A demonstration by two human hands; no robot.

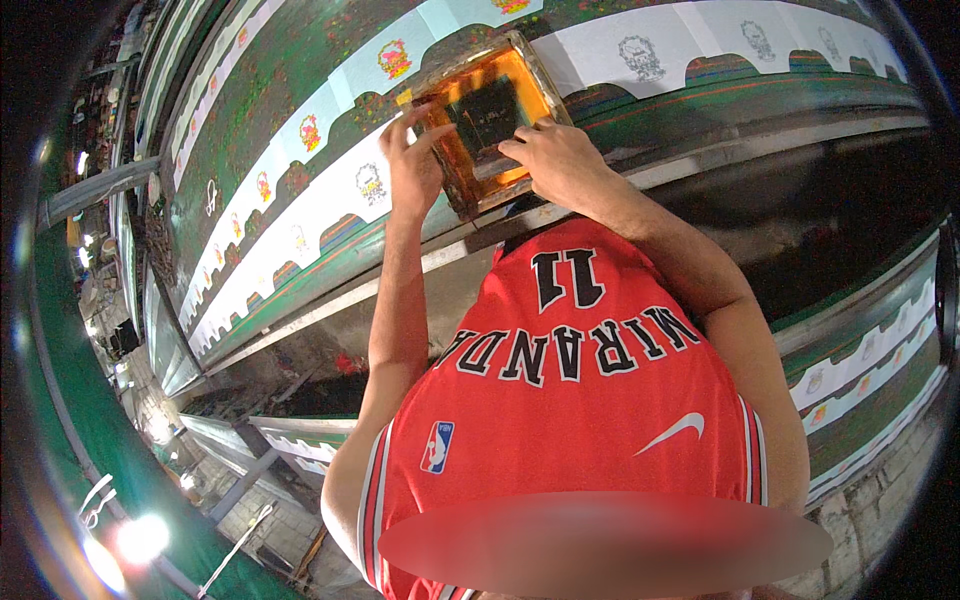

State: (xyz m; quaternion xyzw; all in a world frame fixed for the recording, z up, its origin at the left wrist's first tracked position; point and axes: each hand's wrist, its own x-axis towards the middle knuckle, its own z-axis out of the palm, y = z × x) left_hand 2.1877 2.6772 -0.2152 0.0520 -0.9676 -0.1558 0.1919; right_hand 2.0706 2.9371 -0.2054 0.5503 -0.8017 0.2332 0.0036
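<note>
A long green counter (665, 118) crosses the upper view, carrying printed white sheets (595, 50). At top centre is a wooden frame (489, 112). The right hand (562, 160) grips its right side; the left hand (412, 168) has bent fingers at its left side, grip unclear.

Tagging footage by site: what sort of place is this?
Likely a screen-printing workshop: there's a framed printing screen, long green print tables, and rows of white cut pieces bearing repeated motifs.
</note>
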